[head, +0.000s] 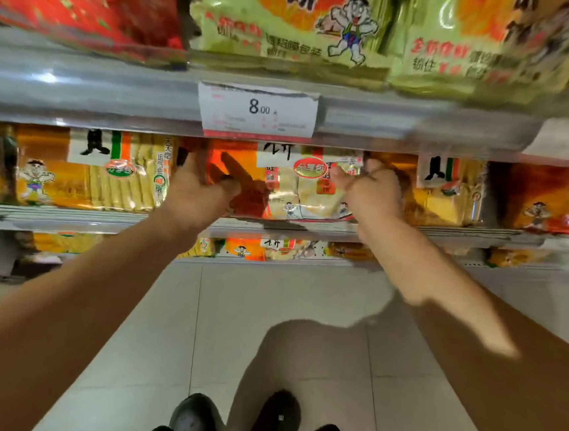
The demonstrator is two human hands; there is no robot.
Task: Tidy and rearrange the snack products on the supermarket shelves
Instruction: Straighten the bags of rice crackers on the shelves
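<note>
Item: orange cracker pack (292,185), mid shelf (104,218), directly below 8.00 price tag (257,111).
Gripped both sides: left hand (200,190), right hand (369,192), fingers curled on pack edges. Risk: adj. packs dragged off if pulled crooked.

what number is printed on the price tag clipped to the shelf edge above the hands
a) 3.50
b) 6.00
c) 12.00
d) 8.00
d, since the white price tag on the grey shelf edge reads 8.00, just above where the left hand and right hand reach the orange rice cracker pack.
</note>
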